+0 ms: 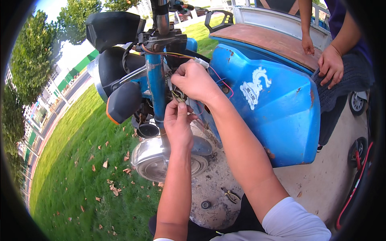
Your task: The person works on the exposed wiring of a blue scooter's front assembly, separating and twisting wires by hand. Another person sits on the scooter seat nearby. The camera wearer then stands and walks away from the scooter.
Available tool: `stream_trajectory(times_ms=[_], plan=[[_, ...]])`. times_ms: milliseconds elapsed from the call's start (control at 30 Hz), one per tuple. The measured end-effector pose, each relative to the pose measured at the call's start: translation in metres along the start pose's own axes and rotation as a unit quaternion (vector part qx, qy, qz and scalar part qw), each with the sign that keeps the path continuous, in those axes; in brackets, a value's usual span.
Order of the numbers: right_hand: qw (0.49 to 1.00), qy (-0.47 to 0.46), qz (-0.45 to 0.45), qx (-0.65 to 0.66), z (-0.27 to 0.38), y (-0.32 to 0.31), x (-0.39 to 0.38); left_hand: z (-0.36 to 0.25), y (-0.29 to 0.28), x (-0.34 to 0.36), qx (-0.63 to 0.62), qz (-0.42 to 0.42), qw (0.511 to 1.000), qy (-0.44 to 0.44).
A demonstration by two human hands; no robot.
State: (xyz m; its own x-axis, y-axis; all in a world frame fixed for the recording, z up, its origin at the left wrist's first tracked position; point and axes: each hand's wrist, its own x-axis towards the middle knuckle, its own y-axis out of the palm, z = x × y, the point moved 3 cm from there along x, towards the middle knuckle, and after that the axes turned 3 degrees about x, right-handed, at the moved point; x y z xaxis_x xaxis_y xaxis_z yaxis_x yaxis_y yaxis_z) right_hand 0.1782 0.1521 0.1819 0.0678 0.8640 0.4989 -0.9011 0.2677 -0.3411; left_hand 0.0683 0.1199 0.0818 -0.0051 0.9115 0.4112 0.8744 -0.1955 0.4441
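Wires (pixel 177 96): thin, yellowish, bunched. Left hand (pixel 179 120): fingertips pinched on them. Right hand (pixel 194 81), just above those: fingers curled, tips partly hidden, cannot tell if gripping.

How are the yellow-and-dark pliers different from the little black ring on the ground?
The long yellow-and-dark pliers have two handles; the small round black ring has none. The pliers show yellow, while the ring looks mostly black. The pliers are bigger than the ring. Both lie on the grey ground.
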Motion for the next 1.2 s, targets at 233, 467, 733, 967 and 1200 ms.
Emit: stream_trajectory(times_ms=[233,467,733,967,1200], plan=[[0.986,-0.144,-0.069,0.037,0.004,-0.006,-0.029,0.002,-0.009,-0.005,-0.004,0.041,0.999,-0.003],[0.98,-0.197,-0.027,0.022,-0.005,-0.002,-0.062,0.003,-0.009,-0.007,0.006,0.048,0.999,0.013],[0.986,-0.161,0.03,-0.004,-0.006,-0.004,-0.062,0.001,-0.009,-0.009,0.032,0.041,0.998,0.022],[0.985,-0.169,0.009,-0.019,-0.005,-0.004,-0.067,0.002,-0.01,-0.01,0.02,0.029,0.999,0.022],[0.974,-0.211,-0.069,-0.051,-0.006,-0.001,-0.075,0.002,-0.012,-0.008,0.091,0.048,0.993,0.063]])
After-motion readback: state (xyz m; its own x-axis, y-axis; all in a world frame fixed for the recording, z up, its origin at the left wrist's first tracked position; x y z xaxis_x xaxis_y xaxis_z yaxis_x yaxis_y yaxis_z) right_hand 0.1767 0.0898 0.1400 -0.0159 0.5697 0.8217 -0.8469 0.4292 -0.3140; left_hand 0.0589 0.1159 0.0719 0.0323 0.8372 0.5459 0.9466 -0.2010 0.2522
